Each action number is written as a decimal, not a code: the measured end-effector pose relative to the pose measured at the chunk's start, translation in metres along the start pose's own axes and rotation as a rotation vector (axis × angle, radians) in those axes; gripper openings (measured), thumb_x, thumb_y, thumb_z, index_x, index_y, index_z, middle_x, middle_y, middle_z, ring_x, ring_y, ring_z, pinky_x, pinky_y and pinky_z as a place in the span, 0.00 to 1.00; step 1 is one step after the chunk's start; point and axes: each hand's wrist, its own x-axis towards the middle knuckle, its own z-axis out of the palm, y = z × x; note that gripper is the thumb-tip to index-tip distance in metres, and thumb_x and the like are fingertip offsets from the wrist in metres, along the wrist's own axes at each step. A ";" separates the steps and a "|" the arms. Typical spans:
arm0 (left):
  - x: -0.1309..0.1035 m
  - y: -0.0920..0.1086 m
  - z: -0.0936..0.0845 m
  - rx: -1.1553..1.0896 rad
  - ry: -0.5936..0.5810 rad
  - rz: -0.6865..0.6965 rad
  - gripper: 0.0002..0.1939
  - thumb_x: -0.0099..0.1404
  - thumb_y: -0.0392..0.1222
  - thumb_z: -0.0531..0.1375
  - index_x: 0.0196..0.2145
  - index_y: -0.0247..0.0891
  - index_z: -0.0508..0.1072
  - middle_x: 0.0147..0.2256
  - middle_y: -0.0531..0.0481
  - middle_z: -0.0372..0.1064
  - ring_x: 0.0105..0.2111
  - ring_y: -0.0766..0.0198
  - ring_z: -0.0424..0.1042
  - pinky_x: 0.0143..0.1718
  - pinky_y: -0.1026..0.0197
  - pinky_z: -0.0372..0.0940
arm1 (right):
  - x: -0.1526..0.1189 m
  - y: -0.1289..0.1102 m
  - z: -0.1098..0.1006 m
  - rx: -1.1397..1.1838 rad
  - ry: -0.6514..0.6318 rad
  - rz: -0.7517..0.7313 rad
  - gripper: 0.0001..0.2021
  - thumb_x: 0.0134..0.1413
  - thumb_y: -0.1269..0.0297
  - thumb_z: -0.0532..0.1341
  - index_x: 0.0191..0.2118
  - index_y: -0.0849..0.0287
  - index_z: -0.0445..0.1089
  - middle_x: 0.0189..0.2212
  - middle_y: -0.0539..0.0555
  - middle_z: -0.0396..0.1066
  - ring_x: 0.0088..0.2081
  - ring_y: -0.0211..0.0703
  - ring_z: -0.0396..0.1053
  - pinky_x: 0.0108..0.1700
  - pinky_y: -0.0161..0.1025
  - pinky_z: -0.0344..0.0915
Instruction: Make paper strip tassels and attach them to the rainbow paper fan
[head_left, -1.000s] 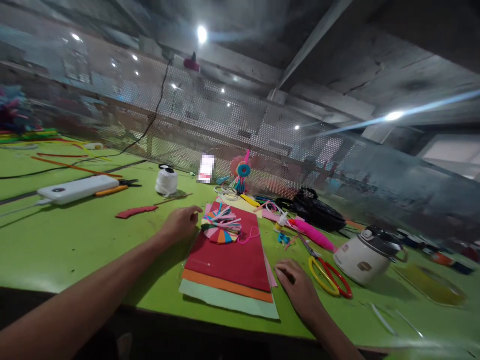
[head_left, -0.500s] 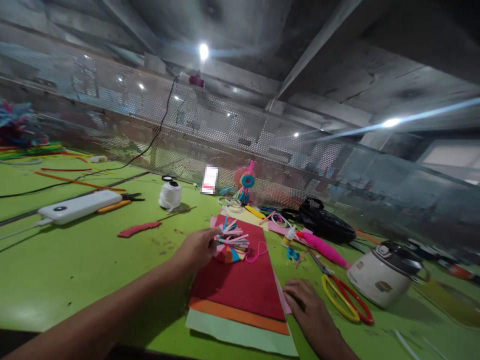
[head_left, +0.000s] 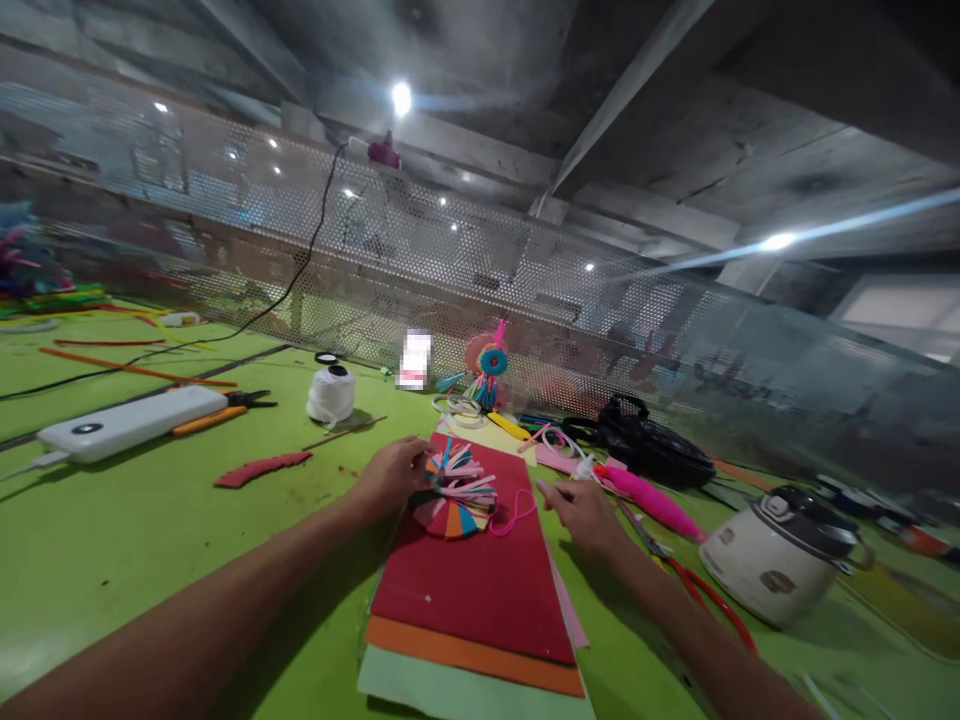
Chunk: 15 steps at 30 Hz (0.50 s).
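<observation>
A round craft piece (head_left: 448, 518) with coloured wedges and a fringe of pink, white and blue strips (head_left: 469, 480) lies on a stack of sheets topped by a dark red one (head_left: 472, 590). At its left edge, my left hand (head_left: 396, 478) is closed, with the fingertips pinching the fringe. A bright pink cord loop (head_left: 516, 513) extends from the piece over the red sheet. My right hand (head_left: 589, 512) hovers just right of that loop, forefinger stretched toward it and the other fingers partly bent, holding nothing visible.
Right of the stack lie scissors (head_left: 712, 600), a pink bundle (head_left: 652, 500), a black bag (head_left: 652, 440) and a white pot (head_left: 780, 555). On the left are a thread spool (head_left: 331, 395), pliers (head_left: 217, 415) and a white power bank (head_left: 135, 425). A phone (head_left: 414, 360) stands at the mesh screen.
My right hand has moved forward from the table beside the sheets to near the pink cord, now covering part of the scissors. My left hand stays at the fringe; more of the wedges shows.
</observation>
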 end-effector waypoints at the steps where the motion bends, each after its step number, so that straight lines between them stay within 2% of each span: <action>1: -0.002 -0.004 0.001 -0.004 0.009 -0.005 0.17 0.64 0.39 0.48 0.47 0.34 0.69 0.43 0.40 0.69 0.41 0.57 0.69 0.42 0.58 0.62 | 0.011 0.001 0.003 0.016 -0.009 -0.014 0.23 0.57 0.53 0.51 0.15 0.60 0.63 0.12 0.47 0.53 0.19 0.36 0.53 0.24 0.35 0.46; 4: -0.006 -0.007 0.003 0.000 0.025 0.004 0.18 0.65 0.42 0.48 0.49 0.35 0.69 0.45 0.40 0.69 0.43 0.56 0.68 0.45 0.57 0.62 | 0.041 0.000 0.017 0.073 -0.070 -0.052 0.22 0.55 0.55 0.53 0.14 0.60 0.62 0.13 0.47 0.54 0.20 0.35 0.53 0.25 0.34 0.48; 7: -0.006 -0.005 0.009 0.001 0.026 0.021 0.19 0.66 0.45 0.48 0.50 0.36 0.69 0.49 0.39 0.67 0.49 0.54 0.64 0.51 0.54 0.59 | 0.057 -0.005 0.036 0.157 -0.172 -0.077 0.20 0.54 0.53 0.54 0.18 0.61 0.65 0.15 0.48 0.59 0.20 0.35 0.56 0.24 0.33 0.52; 11: -0.008 -0.003 0.017 -0.044 -0.034 0.029 0.23 0.67 0.50 0.46 0.56 0.40 0.63 0.50 0.40 0.65 0.49 0.55 0.64 0.51 0.55 0.59 | 0.055 -0.014 0.056 0.281 -0.230 -0.058 0.20 0.56 0.50 0.51 0.32 0.63 0.71 0.23 0.52 0.68 0.25 0.36 0.63 0.26 0.33 0.59; 15: -0.011 -0.002 0.020 -0.046 -0.059 0.095 0.23 0.66 0.51 0.48 0.56 0.43 0.63 0.50 0.43 0.65 0.49 0.56 0.64 0.52 0.56 0.59 | 0.042 -0.017 0.064 0.374 -0.243 -0.028 0.21 0.55 0.51 0.53 0.44 0.64 0.68 0.35 0.56 0.72 0.32 0.39 0.68 0.32 0.35 0.64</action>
